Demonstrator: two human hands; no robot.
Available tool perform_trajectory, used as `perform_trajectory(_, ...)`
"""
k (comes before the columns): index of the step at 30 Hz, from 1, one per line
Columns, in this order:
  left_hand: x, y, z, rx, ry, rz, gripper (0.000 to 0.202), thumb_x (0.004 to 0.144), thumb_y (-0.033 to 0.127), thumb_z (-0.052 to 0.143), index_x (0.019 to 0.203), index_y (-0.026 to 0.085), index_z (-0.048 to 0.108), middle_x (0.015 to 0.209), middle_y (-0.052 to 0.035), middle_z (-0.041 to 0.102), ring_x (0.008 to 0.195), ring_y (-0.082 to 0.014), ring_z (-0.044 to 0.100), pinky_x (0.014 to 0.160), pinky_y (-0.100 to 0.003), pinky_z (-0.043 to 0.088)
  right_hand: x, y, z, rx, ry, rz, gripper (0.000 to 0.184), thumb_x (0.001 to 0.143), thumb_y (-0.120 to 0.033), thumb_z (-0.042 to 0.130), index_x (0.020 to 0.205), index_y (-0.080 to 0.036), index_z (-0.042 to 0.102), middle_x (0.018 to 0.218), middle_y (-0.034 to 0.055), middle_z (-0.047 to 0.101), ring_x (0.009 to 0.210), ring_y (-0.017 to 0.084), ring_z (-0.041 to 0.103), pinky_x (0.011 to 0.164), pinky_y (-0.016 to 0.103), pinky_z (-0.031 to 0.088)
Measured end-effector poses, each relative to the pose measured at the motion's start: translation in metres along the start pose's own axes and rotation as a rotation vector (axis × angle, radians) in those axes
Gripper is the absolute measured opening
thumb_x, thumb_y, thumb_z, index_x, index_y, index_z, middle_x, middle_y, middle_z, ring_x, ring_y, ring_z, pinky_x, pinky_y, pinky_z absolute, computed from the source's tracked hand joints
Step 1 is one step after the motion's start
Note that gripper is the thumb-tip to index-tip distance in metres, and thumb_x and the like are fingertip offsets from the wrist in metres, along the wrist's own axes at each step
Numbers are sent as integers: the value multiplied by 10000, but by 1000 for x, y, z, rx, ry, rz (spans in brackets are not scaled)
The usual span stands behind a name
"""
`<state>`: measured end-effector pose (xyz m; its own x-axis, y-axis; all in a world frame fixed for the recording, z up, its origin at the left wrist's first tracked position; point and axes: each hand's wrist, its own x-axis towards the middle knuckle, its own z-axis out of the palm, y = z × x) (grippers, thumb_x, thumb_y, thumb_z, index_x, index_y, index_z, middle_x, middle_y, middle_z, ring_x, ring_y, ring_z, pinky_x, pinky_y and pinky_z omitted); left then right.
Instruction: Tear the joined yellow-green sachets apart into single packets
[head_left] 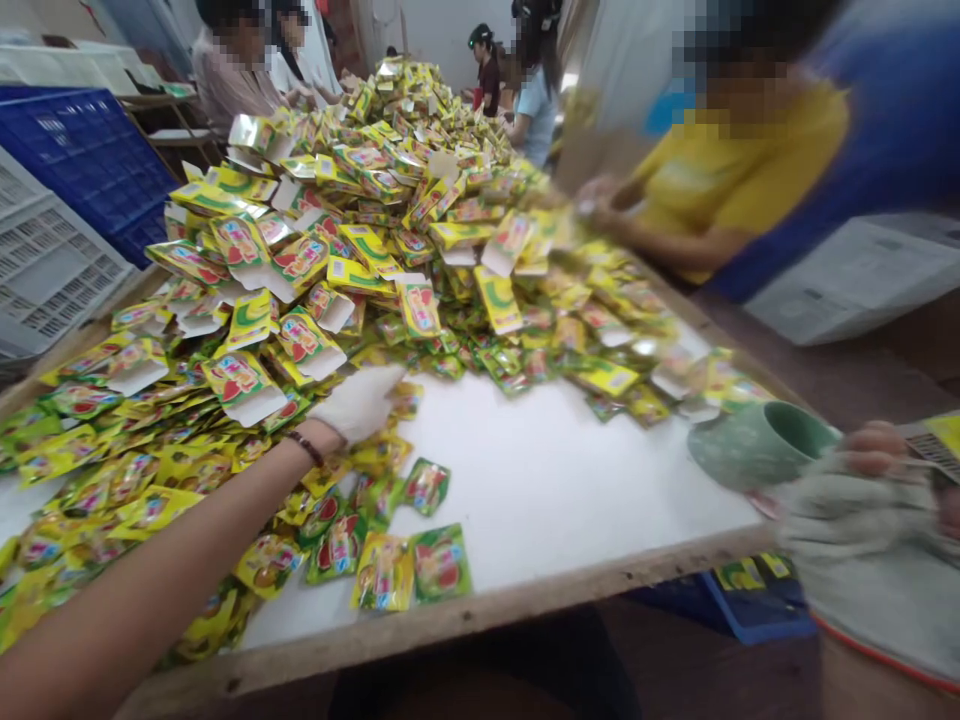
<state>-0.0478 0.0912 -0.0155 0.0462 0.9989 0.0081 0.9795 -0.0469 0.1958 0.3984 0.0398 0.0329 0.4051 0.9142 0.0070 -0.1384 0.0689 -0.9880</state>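
My left hand [358, 405], in a white glove, reaches in from the left over the small yellow and green packets [337, 545] at the foot of the heap. Its visible fingers stretch to the right and touch packets there; the fingertips are partly lost among them. Flat printed boxes [244, 385], some with open flaps, lie just beyond. My right hand [870, 530], in a loose pale glove with bare fingertips, is at the right edge, blurred. Its fingers are curled, and what they hold is hidden. Close by its fingertips lies a green, hollow cup-like thing [765, 445] on its side.
A tall heap of boxes [390, 150] covers the far part of the white table [525, 480], which has a wooden edge. A person in yellow [735, 190] works at the right, others farther back. Blue crates [82, 160] and a white crate [52, 255] stand left; another blue crate [757, 605] sits below.
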Motion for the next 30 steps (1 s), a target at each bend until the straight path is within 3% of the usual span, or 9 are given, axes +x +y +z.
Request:
perform_trajectory(2, 3, 1, 1, -2, -5, 5, 243, 781, 266, 549, 995, 186, 633, 1017, -123, 672, 1024, -303, 601, 915, -407, 442, -13, 9, 28, 163, -109, 115, 146, 753, -440, 677, 863, -344, 685, 799, 20, 686, 591, 147, 607, 476, 300, 448)
perform_trajectory(5, -2, 12, -1, -1, 4, 4, 149, 732, 265, 590, 849, 186, 639, 884, -111, 672, 916, -306, 627, 828, -416, 473, -23, 37, 89, -19, -466, 141, 237, 744, -411, 688, 922, -267, 630, 825, 16, 675, 676, 173, 650, 547, 291, 486)
perform_trajectory(7, -10, 26, -7, -121, 46, -22, 62, 755, 234, 552, 754, 191, 596, 832, -84, 658, 863, -257, 638, 768, -358, 497, -11, 58, 130, -356, -617, -10, 244, 826, -403, 577, 967, -205, 603, 901, 49, 665, 716, 176, 646, 568, 282, 482)
perform_trajectory(9, -22, 42, -12, -423, 94, -111, 76, 799, 241, 507, 740, 199, 532, 779, -50, 636, 767, -205, 649, 651, -292, 516, 10, 75, 162, -872, -651, -257, 215, 869, -318, 485, 969, -170, 605, 865, 53, 644, 726, 167, 621, 624, 279, 476)
perform_trajectory(12, -41, 68, -16, -910, 56, -275, 120, 818, 318, 530, 858, 217, 481, 708, 5, 602, 569, -159, 633, 444, -230, 477, 39, 89, 191, -1036, -653, -379, 143, 818, -262, 565, 883, -155, 635, 978, 101, 607, 867, 201, 584, 779, 305, 454)
perform_trajectory(17, -55, 86, -2, -1269, -10, -339, 332, 721, 348, 673, 950, 194, 488, 692, 39, 594, 474, -98, 562, 400, -197, 453, 29, 88, 187, -1125, -776, -464, 67, 794, -226, 600, 757, -180, 633, 1002, 97, 581, 886, 205, 557, 788, 288, 425)
perform_trajectory(23, -59, 89, 6, -1226, -2, -376, 386, 672, 230, 712, 1008, 167, 534, 484, 121, 431, 369, -43, 385, 344, -141, 288, 5, 92, 162, -1131, -751, -462, 187, 699, -225, 670, 861, -174, 593, 901, 84, 605, 809, 217, 525, 696, 310, 414)
perform_trajectory(27, -61, 85, 13, -1330, 3, -380, 325, 673, 269, 703, 924, 190, 513, 514, 95, 509, 403, -82, 483, 378, -181, 391, 11, 99, 160, -1013, -798, -322, 106, 675, -186, 649, 643, -201, 549, 673, 11, 580, 691, 185, 518, 636, 291, 401)
perform_trajectory(30, -59, 76, 22, -1314, 56, -363, 255, 681, 279, 680, 880, 194, 546, 599, 53, 592, 466, -100, 541, 429, -206, 448, 12, 101, 159, -976, -778, -311, 117, 715, -150, 564, 616, -201, 530, 651, -1, 578, 691, 177, 533, 642, 285, 409)
